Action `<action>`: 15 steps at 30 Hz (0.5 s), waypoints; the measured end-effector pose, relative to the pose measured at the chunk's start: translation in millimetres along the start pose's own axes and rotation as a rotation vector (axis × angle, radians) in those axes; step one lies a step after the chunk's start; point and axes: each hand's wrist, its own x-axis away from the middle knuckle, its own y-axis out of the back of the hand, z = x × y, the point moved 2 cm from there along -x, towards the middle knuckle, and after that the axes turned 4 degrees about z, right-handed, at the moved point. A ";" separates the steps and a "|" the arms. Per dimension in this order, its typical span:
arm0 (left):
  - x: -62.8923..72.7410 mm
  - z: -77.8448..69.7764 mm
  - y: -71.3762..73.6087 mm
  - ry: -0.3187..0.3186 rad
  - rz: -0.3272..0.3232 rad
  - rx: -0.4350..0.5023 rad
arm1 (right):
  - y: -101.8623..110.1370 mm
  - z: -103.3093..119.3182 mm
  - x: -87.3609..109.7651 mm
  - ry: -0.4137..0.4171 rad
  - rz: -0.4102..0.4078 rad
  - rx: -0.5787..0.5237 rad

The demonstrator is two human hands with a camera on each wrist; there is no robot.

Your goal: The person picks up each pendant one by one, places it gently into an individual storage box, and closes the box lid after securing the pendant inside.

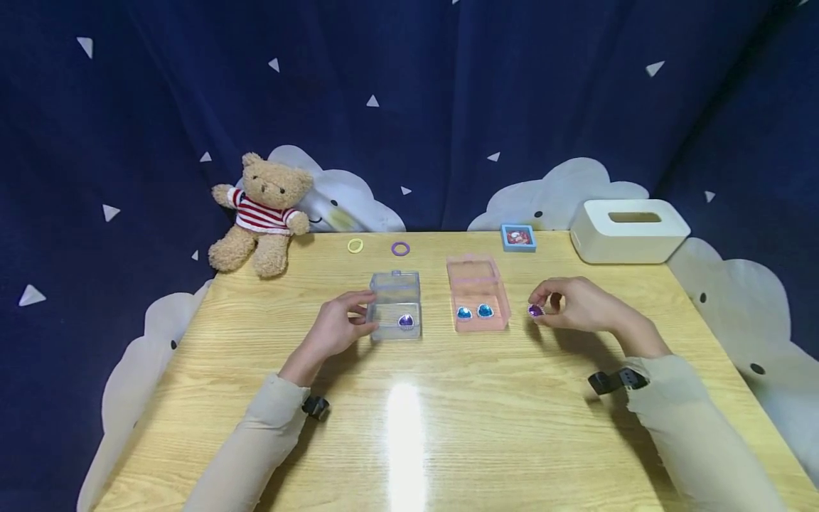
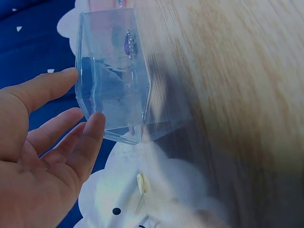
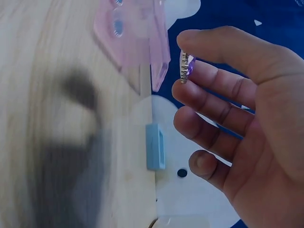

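Observation:
My right hand [image 1: 585, 304] pinches a purple heart-shaped gem [image 1: 536, 311] by its edge, thumb on one side and a finger on the other. In the right wrist view that gem [image 3: 185, 68] is seen edge-on, with a beaded silvery border. At the left side of a clear, lidded box [image 1: 394, 334] is my left hand [image 1: 335, 323], its fingers spread and the tips at the box's wall. The lid stands raised. Inside lies another purple gem [image 1: 406, 321]. A pink see-through box [image 1: 481, 324], lid up, holds two blue gems [image 1: 485, 311] between my hands.
Toward the back edge lie a yellow ring [image 1: 355, 240], a purple ring [image 1: 400, 242] and a small blue frame [image 1: 519, 248]. A teddy bear [image 1: 262, 220] sits back left. A white tissue box [image 1: 627, 249] stands back right. A dark blue curtain [image 1: 422, 57] hangs behind.

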 end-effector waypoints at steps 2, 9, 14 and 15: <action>0.2 0.2 0.0 0.000 0.001 -0.003 | 0.6 5.1 -5.3 0.028 -0.010 -0.003; 0.6 1.1 -0.2 -0.007 0.001 -0.011 | -2.1 27.0 -27.8 0.080 -0.024 -0.012; 0.5 0.8 0.0 -0.010 -0.002 -0.011 | -4.0 45.6 -44.1 0.113 -0.025 -0.032; 0.5 0.8 0.2 -0.011 -0.003 -0.010 | -4.3 49.1 -47.4 0.118 -0.023 -0.031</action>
